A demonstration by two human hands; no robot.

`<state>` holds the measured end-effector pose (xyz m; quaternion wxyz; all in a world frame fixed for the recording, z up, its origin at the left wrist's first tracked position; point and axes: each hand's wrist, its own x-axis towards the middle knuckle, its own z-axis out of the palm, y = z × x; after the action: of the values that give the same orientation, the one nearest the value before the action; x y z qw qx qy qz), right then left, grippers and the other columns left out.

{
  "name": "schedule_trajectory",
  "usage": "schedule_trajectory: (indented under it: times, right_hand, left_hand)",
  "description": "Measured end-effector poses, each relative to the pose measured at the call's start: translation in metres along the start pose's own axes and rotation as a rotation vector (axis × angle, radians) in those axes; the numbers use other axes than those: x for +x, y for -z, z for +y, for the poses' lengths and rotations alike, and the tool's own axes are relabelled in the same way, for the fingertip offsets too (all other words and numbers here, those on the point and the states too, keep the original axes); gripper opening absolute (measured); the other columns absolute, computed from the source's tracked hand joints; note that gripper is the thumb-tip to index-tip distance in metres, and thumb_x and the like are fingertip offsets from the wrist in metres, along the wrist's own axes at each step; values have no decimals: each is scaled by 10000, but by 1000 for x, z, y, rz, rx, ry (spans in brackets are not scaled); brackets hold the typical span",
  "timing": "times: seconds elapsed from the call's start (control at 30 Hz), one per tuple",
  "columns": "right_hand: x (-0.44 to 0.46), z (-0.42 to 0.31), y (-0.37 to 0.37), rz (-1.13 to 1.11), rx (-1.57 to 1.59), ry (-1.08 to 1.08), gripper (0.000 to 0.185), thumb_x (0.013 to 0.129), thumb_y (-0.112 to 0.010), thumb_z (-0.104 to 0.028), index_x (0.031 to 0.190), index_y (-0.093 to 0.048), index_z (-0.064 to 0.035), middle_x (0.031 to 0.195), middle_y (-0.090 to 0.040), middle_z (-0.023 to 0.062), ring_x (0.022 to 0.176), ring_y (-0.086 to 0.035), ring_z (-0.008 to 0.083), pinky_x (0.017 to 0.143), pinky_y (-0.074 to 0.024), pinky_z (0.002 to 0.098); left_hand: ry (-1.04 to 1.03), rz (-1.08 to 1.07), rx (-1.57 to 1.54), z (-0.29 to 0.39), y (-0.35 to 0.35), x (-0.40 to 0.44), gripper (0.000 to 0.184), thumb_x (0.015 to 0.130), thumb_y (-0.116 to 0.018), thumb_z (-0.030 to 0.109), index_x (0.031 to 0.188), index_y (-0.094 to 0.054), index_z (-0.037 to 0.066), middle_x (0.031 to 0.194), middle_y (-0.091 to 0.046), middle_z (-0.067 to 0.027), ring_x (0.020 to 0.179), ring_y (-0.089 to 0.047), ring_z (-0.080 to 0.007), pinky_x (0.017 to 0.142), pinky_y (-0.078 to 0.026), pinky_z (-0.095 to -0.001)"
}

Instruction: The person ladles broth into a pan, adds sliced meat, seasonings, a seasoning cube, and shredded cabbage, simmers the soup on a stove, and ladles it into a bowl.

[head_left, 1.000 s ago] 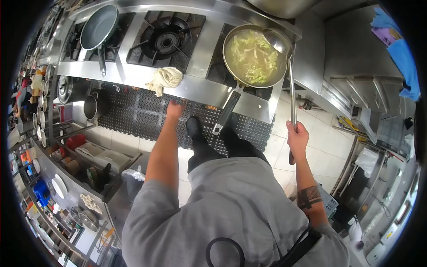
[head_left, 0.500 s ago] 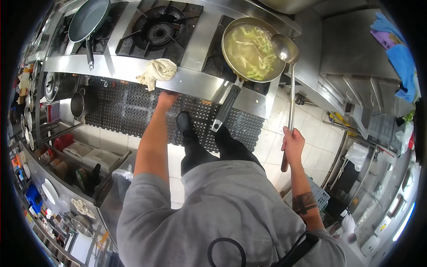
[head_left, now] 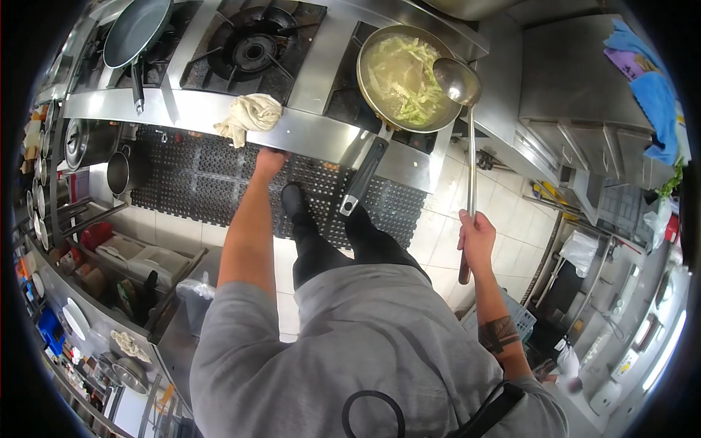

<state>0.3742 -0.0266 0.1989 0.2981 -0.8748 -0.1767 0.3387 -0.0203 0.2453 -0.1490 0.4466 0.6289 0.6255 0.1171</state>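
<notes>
My right hand [head_left: 477,241] is closed around the lower handle of a long metal ladle [head_left: 471,157]. The ladle's bowl [head_left: 457,82] is over the right rim of a frying pan [head_left: 374,120]; whether it touches the rim I cannot tell. Pale liquid with strips of green vegetable [head_left: 412,102] fills the pan, which sits on the right burner, its dark handle [head_left: 365,175] pointing toward me. My left hand [head_left: 270,162] is at the stove's front edge, just below a crumpled cream cloth [head_left: 250,117]. The fingers there are hidden under the edge.
A second frying pan [head_left: 137,31] rests on the left burner, its handle jutting over the front. Between the pans is a bare burner [head_left: 255,50]. A black rubber mat [head_left: 197,175] covers the floor by my feet. Behind me on the left stands a steel counter [head_left: 150,321].
The whole view has shifted slightly left. Inside the pan, the vegetable strips have drifted and bunched toward the right. Both hands keep nearly the same places, the right one still holding the ladle.
</notes>
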Motion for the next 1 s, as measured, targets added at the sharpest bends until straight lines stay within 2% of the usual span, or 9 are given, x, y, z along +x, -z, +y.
schedule_trajectory:
  times: [0.23,0.3,0.37,0.43,0.5,0.57,0.63,0.83,1.0]
  right_hand:
    - [-1,4,4,-30,-19,17,323,993,-714,-280,810,-588,-46,602,-522,1,444,-483,91,409,-403,279]
    - [-1,3,4,-31,-15,11,325,993,-714,-281,807,-585,-48,600,-521,1,441,-481,90,407,-402,280]
    - [0,0,3,-26,1,8,327,993,-715,-282,804,-582,-50,599,-521,0,439,-478,90,406,-402,281]
    - [-2,-1,3,-32,20,17,339,993,-715,-283,790,-570,-53,598,-521,2,435,-473,89,403,-398,283]
    - [0,-3,2,-41,25,24,322,994,-711,-285,814,-587,-48,597,-520,2,434,-472,90,400,-396,284]
    - [-1,-8,-2,-58,25,34,307,996,-707,-286,838,-604,-44,597,-520,3,433,-472,92,398,-394,286]
    - [-2,-17,-9,-100,49,64,264,1000,-695,-285,947,-638,-33,598,-521,6,431,-472,98,396,-394,291]
    - [-7,-51,-26,-101,44,48,284,990,-698,-280,1123,-641,-35,618,-539,16,441,-486,112,398,-401,305]
    - [9,-52,-28,-53,-91,162,245,968,-704,-256,1035,-674,-22,646,-609,79,477,-577,163,453,-466,339]
  left_hand:
    - [-34,-8,-44,-1,6,-2,421,850,-785,261,1177,-726,2,1159,-760,-175,1060,-723,-343,920,-541,-400]
    - [-54,-442,448,17,28,-8,367,887,-755,229,1184,-733,14,1117,-761,-175,990,-732,-298,898,-557,-374]
    - [-490,-848,609,105,96,-48,301,924,-734,193,1171,-746,21,1041,-768,-155,906,-734,-222,853,-575,-339]
    - [-77,-675,-349,200,169,-120,253,924,-750,145,1144,-757,19,976,-754,-102,850,-698,-136,794,-571,-300]
    - [-496,-236,-341,293,250,-181,271,867,-791,68,1116,-747,-27,939,-728,-56,818,-664,-118,745,-531,-269]
    - [-956,311,-259,359,306,-234,428,778,-762,116,1155,-690,-73,916,-644,-68,794,-547,-139,716,-449,-287]
    - [-1364,607,-308,392,340,-259,546,690,-745,150,1160,-651,-111,940,-630,-97,820,-536,-168,739,-446,-298]
    - [-1579,680,-188,423,387,-301,534,695,-741,148,1154,-654,-110,943,-632,-101,827,-540,-174,747,-447,-303]
    - [-1554,694,-161,429,408,-298,524,698,-738,146,1148,-656,-110,945,-634,-105,833,-543,-179,753,-448,-306]
